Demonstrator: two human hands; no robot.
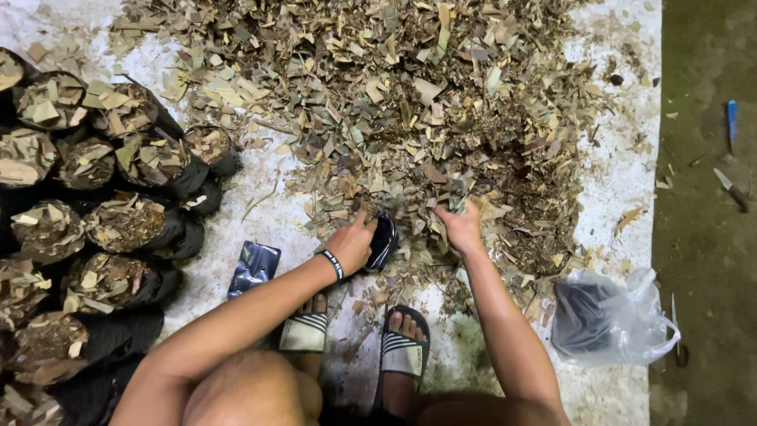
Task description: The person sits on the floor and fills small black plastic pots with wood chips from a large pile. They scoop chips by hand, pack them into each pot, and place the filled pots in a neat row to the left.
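We are squatting on a pale sheet spread over a dark earth floor, and most of that sheet is lying under a broad heap of dry chopped leaves.

Judging from how things are lying, the work is sitting somewhere in the middle. To our left a cluster of filled black bags is standing upright, touching one another, each one topped with leaf scraps. Against that, the heap is looking large, a flat empty black bag is lying just beside our left forearm, and a clear plastic sack holding more dark folded bags is resting near our right elbow. So we are judging that a good share is done and plenty is left.

Our left hand is curling round the mouth of a small black bag, gripping it at the near edge of the heap, with the fingers closed on the plastic. Our right hand is cupping loosely, fingers bent and sunk into the leaves just beside that bag; we are taking it to be gathering a handful, though how much it is holding we cannot tell. A knife and a blue tool are lying well apart on the floor.
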